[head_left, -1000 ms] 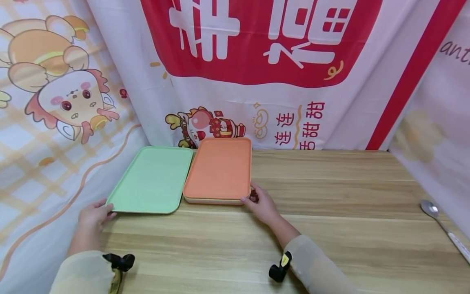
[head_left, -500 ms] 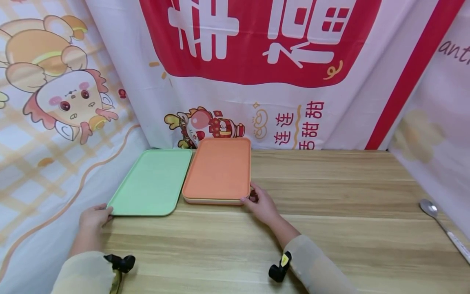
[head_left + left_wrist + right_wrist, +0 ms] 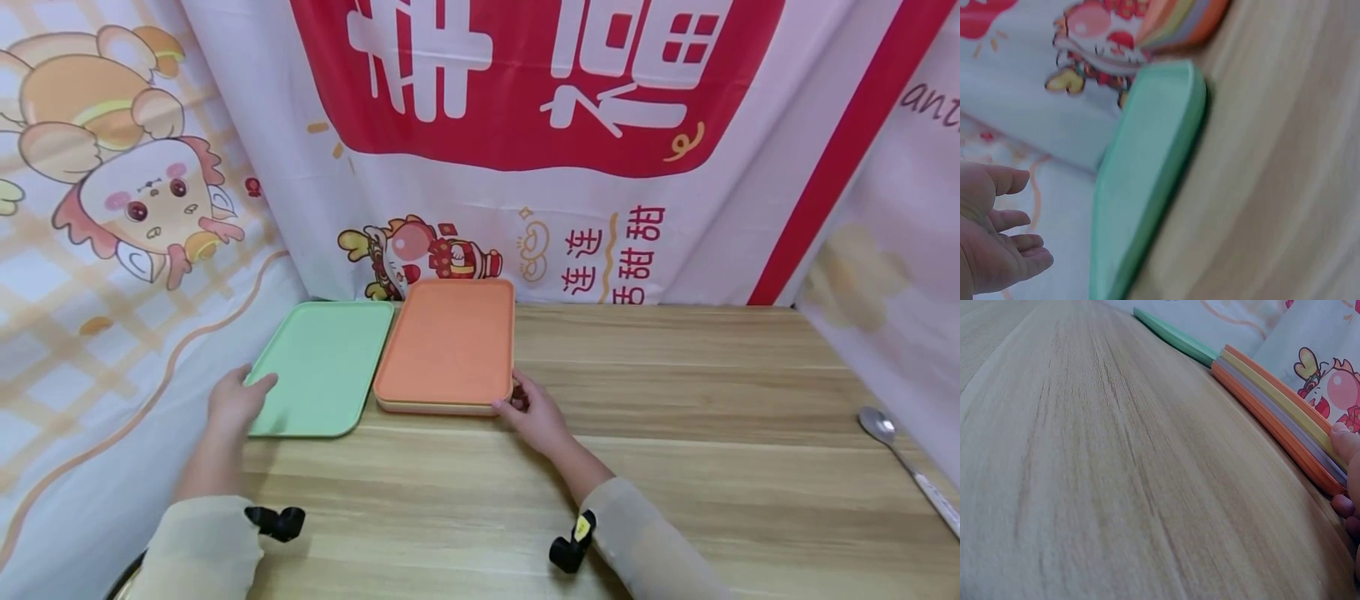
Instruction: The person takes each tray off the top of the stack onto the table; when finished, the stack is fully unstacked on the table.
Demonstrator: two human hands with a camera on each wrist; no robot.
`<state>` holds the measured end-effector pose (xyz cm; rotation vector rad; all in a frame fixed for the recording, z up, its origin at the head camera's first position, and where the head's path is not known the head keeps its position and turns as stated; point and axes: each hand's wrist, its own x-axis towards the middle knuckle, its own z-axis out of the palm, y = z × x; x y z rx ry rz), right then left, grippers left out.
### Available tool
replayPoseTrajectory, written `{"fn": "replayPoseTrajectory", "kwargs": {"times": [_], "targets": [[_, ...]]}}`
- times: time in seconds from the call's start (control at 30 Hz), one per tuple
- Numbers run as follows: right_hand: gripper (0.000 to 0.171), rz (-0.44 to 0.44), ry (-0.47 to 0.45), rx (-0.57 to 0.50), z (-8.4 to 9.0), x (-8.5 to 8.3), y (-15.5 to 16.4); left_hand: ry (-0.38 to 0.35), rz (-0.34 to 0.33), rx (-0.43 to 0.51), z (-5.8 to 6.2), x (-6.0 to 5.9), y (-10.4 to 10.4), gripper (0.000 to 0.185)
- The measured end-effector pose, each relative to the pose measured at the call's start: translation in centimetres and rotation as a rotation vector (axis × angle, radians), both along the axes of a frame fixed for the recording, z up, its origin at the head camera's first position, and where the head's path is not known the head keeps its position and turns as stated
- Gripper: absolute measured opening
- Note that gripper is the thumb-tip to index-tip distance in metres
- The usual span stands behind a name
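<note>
Our left hand (image 3: 238, 400) lies flat, fingers relaxed and spread; our right hand (image 3: 536, 417) curls, thumb up.

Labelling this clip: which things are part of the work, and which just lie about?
In hand:
green tray, left hand at it
tray stack, right hand pinching its corner

Lying about:
spoon

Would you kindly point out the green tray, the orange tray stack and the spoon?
green tray (image 3: 326, 367), head view, bare middle of its floor.
orange tray stack (image 3: 450, 342), head view, top tray's flat centre.
spoon (image 3: 879, 425), head view, its bowl.
</note>
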<state>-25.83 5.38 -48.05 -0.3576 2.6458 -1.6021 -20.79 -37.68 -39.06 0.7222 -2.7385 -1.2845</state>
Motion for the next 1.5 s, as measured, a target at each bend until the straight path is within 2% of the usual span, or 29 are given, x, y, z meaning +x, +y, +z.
{"fn": "replayPoseTrajectory", "kwargs": {"times": [0.13,0.23,0.4,0.63,0.73,0.9,0.93,1.1,1.17,1.27,1.5], "targets": [[0.071,-0.001,0.004,-0.002,0.1,-0.1,0.1,0.111,-0.027,0.085,0.6,-1.2,3.8,0.07],[0.071,-0.005,0.005,0.006,0.1,-0.1,0.1,0.162,-0.067,0.182,0.3,-1.8,6.5,0.07],[0.071,-0.005,0.005,0.011,-0.1,-0.2,0.1,0.201,-0.139,0.288,-1.2,-2.4,10.0,0.069],[0.07,-0.005,0.003,0.003,-0.1,-0.2,0.0,0.269,-0.149,0.441,-3.9,-2.3,13.2,0.07],[0.07,-0.003,0.005,0.003,-0.1,-0.2,0.0,0.282,-0.151,0.491,-5.0,-2.3,13.9,0.072],[0.07,-0.005,0.007,-0.003,0.0,-0.1,-0.1,0.287,-0.161,0.516,-6.4,-2.2,14.5,0.075],[0.07,-0.004,0.008,-0.004,0.0,-0.1,-0.1,0.282,-0.165,0.523,-6.2,-2.0,14.7,0.075],[0.069,-0.002,0.005,-0.001,0.1,0.0,-0.1,0.278,-0.194,0.531,-7.1,-1.9,14.5,0.078],[0.07,-0.001,0.001,-0.009,0.2,0.0,-0.2,0.274,-0.195,0.514,-7.7,-2.0,14.2,0.078],[0.068,0.007,0.008,-0.026,0.2,-0.1,-0.2,0.258,-0.192,0.504,-7.9,-1.8,13.9,0.078],[0.065,-0.009,0.0,-0.046,0.5,-0.1,-0.5,0.274,-0.194,0.535,-8.6,-1.9,13.5,0.075]]}}
